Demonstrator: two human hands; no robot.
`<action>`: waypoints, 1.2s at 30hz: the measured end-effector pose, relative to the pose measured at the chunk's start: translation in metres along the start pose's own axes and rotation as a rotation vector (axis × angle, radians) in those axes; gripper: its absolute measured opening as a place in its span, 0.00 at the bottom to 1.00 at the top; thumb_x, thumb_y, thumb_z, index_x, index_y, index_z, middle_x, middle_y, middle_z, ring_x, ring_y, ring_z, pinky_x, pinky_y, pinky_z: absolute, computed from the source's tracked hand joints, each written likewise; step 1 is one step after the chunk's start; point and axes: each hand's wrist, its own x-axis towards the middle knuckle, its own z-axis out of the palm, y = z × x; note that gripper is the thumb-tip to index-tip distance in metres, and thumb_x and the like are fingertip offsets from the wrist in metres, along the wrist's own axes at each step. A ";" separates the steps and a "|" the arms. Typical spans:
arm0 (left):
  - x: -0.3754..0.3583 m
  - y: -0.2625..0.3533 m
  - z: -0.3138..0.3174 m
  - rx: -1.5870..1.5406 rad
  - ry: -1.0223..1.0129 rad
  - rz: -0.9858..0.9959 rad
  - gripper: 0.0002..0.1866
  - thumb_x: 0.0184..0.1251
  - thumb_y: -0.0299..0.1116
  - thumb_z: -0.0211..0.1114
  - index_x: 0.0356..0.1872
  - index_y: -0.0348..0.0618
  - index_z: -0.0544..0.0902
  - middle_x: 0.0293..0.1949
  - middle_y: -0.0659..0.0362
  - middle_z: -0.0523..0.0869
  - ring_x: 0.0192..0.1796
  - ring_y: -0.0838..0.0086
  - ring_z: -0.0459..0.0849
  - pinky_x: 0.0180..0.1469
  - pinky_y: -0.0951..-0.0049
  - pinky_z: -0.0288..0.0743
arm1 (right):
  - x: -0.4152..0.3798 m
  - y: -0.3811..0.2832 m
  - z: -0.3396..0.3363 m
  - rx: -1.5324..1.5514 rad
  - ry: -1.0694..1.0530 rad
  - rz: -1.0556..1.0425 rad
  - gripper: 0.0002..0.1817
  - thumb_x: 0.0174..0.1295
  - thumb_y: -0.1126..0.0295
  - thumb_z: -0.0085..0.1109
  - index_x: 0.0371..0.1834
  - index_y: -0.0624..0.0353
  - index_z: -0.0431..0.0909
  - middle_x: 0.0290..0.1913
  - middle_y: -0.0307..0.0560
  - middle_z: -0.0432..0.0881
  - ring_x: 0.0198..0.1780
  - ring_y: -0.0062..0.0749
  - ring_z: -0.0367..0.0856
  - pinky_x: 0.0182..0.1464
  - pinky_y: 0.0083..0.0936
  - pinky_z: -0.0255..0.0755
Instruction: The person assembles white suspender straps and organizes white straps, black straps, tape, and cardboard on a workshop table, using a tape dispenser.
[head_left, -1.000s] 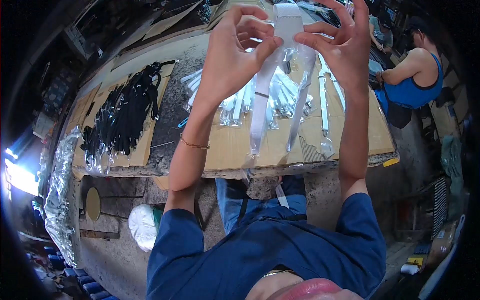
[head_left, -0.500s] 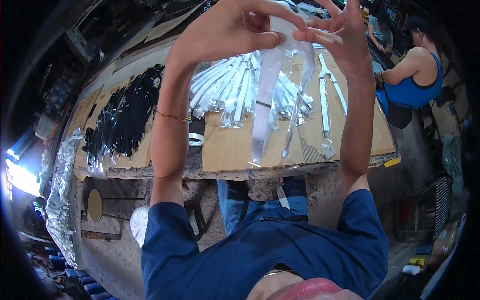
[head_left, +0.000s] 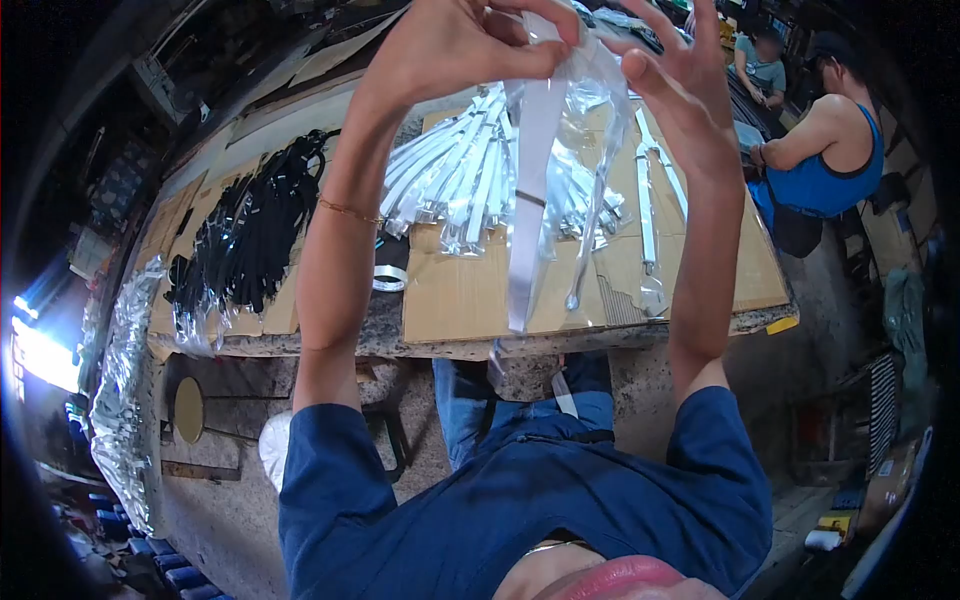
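High over the table, my left hand (head_left: 490, 45) pinches the top of a white strap (head_left: 528, 240) between thumb and fingers. The strap hangs down with a thin dark band across it, and a clear plastic sleeve (head_left: 598, 100) hangs with it. My right hand (head_left: 680, 75) is beside the sleeve's upper part, its fingers spread and its thumb apart from them. Behind the hanging strap, a fan of white straps in clear plastic (head_left: 450, 180) lies on cardboard. Another packed white strap (head_left: 647, 215) lies folded to the right.
Black packed straps (head_left: 255, 225) lie in a heap on the left cardboard. A white tape roll (head_left: 390, 278) is near the cardboard's (head_left: 440, 310) left edge. Clear plastic (head_left: 125, 400) drapes the table's left end. A person in a blue top (head_left: 840, 150) sits at the right, another beyond.
My right hand has opened, its fingers spreading away from the strap's top. My left hand still pinches it, shifted slightly, and the hanging strap has swung a little.
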 end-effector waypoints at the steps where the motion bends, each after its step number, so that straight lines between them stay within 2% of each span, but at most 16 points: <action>1: -0.001 0.001 -0.002 0.001 0.004 0.002 0.07 0.51 0.20 0.68 0.33 0.37 0.89 0.26 0.68 0.86 0.23 0.93 0.71 0.23 0.87 0.59 | -0.007 0.016 -0.006 0.147 0.011 0.010 0.73 0.42 0.88 0.77 0.80 0.44 0.25 0.68 0.68 0.65 0.40 0.30 0.84 0.38 0.20 0.81; 3: -0.003 0.003 -0.008 0.108 0.035 -0.030 0.06 0.51 0.20 0.68 0.32 0.36 0.89 0.26 0.67 0.86 0.23 0.93 0.70 0.23 0.88 0.59 | -0.013 0.028 -0.011 0.293 0.012 0.021 0.73 0.42 0.90 0.75 0.81 0.43 0.26 0.67 0.65 0.66 0.39 0.29 0.83 0.38 0.19 0.80; 5: -0.004 0.004 -0.009 0.075 -0.012 -0.044 0.06 0.51 0.20 0.68 0.31 0.36 0.89 0.26 0.67 0.86 0.23 0.93 0.70 0.23 0.88 0.59 | -0.024 0.026 -0.010 -0.102 0.028 0.035 0.72 0.41 0.92 0.73 0.81 0.40 0.30 0.63 0.61 0.70 0.37 0.26 0.81 0.37 0.18 0.79; 6: -0.006 0.004 -0.010 0.039 -0.063 -0.060 0.06 0.51 0.20 0.67 0.31 0.36 0.89 0.26 0.67 0.86 0.23 0.93 0.70 0.23 0.88 0.59 | -0.027 0.023 -0.006 -0.279 0.037 -0.115 0.71 0.41 0.92 0.73 0.81 0.38 0.31 0.63 0.59 0.69 0.37 0.26 0.81 0.36 0.18 0.80; 9: -0.007 -0.007 -0.012 0.066 -0.015 -0.008 0.06 0.51 0.20 0.67 0.30 0.36 0.89 0.25 0.67 0.86 0.23 0.93 0.70 0.22 0.88 0.58 | -0.031 0.014 0.015 -0.290 0.197 -0.153 0.71 0.40 0.89 0.75 0.81 0.38 0.33 0.64 0.60 0.66 0.38 0.26 0.82 0.39 0.21 0.81; 13: -0.009 -0.003 -0.014 0.037 -0.004 0.024 0.06 0.50 0.20 0.67 0.30 0.36 0.89 0.25 0.67 0.86 0.22 0.93 0.70 0.22 0.89 0.57 | -0.026 0.026 0.006 -0.154 0.162 -0.196 0.70 0.42 0.87 0.77 0.81 0.39 0.33 0.66 0.60 0.64 0.43 0.32 0.84 0.44 0.25 0.82; 17: -0.012 0.001 -0.010 0.112 0.022 -0.059 0.06 0.50 0.19 0.66 0.30 0.36 0.89 0.25 0.67 0.86 0.23 0.93 0.70 0.22 0.88 0.58 | -0.021 0.005 0.018 -0.001 0.199 -0.029 0.67 0.45 0.83 0.77 0.80 0.43 0.33 0.67 0.67 0.63 0.54 0.43 0.83 0.51 0.32 0.82; 19: -0.011 -0.004 -0.007 0.112 0.017 -0.042 0.06 0.51 0.19 0.66 0.30 0.36 0.89 0.25 0.67 0.85 0.23 0.93 0.70 0.23 0.88 0.58 | -0.012 0.009 0.021 -0.190 0.134 0.053 0.67 0.44 0.81 0.78 0.80 0.46 0.33 0.65 0.70 0.65 0.54 0.43 0.82 0.53 0.33 0.81; 20: -0.011 -0.008 -0.005 0.031 0.007 -0.012 0.06 0.51 0.20 0.67 0.30 0.36 0.89 0.25 0.68 0.85 0.23 0.93 0.70 0.23 0.88 0.58 | -0.005 0.034 0.015 -0.218 0.074 -0.175 0.68 0.43 0.82 0.78 0.80 0.46 0.33 0.63 0.69 0.69 0.52 0.40 0.82 0.51 0.28 0.80; 24: -0.013 -0.007 -0.009 -0.003 -0.052 -0.027 0.06 0.52 0.21 0.68 0.32 0.34 0.89 0.25 0.67 0.86 0.24 0.92 0.70 0.24 0.88 0.59 | -0.010 0.021 0.030 -0.232 0.060 -0.200 0.69 0.42 0.84 0.78 0.80 0.43 0.32 0.63 0.69 0.68 0.48 0.32 0.80 0.46 0.21 0.78; 26: -0.016 0.009 -0.005 0.049 -0.030 -0.074 0.07 0.52 0.21 0.69 0.33 0.34 0.89 0.25 0.66 0.86 0.24 0.92 0.71 0.24 0.87 0.60 | -0.015 0.003 0.038 -0.130 0.085 -0.057 0.69 0.42 0.87 0.76 0.80 0.41 0.32 0.63 0.68 0.67 0.45 0.26 0.78 0.42 0.17 0.76; 28: -0.016 0.014 -0.003 0.100 -0.010 -0.120 0.08 0.53 0.22 0.69 0.35 0.33 0.89 0.26 0.66 0.86 0.25 0.92 0.71 0.24 0.87 0.60 | -0.014 0.014 0.036 -0.104 0.071 -0.102 0.69 0.43 0.88 0.75 0.80 0.41 0.32 0.63 0.69 0.66 0.45 0.25 0.78 0.42 0.17 0.76; 30: -0.013 0.010 -0.004 0.050 -0.065 0.012 0.08 0.54 0.22 0.69 0.36 0.34 0.89 0.25 0.66 0.87 0.24 0.92 0.70 0.23 0.86 0.60 | -0.014 0.014 0.038 -0.075 0.053 -0.146 0.69 0.43 0.89 0.75 0.80 0.40 0.32 0.63 0.69 0.66 0.45 0.24 0.78 0.41 0.17 0.77; 33: -0.011 0.017 -0.017 0.187 -0.153 -0.058 0.08 0.55 0.22 0.68 0.37 0.35 0.89 0.26 0.65 0.87 0.23 0.92 0.70 0.23 0.85 0.61 | -0.018 0.004 0.047 -0.048 0.050 -0.134 0.69 0.43 0.90 0.74 0.80 0.41 0.32 0.64 0.66 0.65 0.44 0.26 0.79 0.42 0.18 0.77; 35: -0.011 0.009 -0.016 0.184 -0.115 -0.021 0.08 0.55 0.22 0.68 0.37 0.35 0.89 0.27 0.65 0.87 0.23 0.92 0.70 0.23 0.86 0.60 | -0.014 0.011 0.049 -0.152 0.323 -0.294 0.60 0.46 0.88 0.73 0.79 0.49 0.42 0.57 0.60 0.74 0.43 0.26 0.81 0.42 0.18 0.78; 36: -0.012 0.004 -0.015 0.180 -0.076 0.018 0.08 0.56 0.22 0.68 0.37 0.36 0.89 0.27 0.65 0.88 0.22 0.92 0.70 0.23 0.86 0.60 | -0.016 0.008 0.044 -0.150 0.323 -0.296 0.60 0.46 0.88 0.73 0.79 0.49 0.42 0.57 0.60 0.74 0.43 0.26 0.81 0.42 0.18 0.78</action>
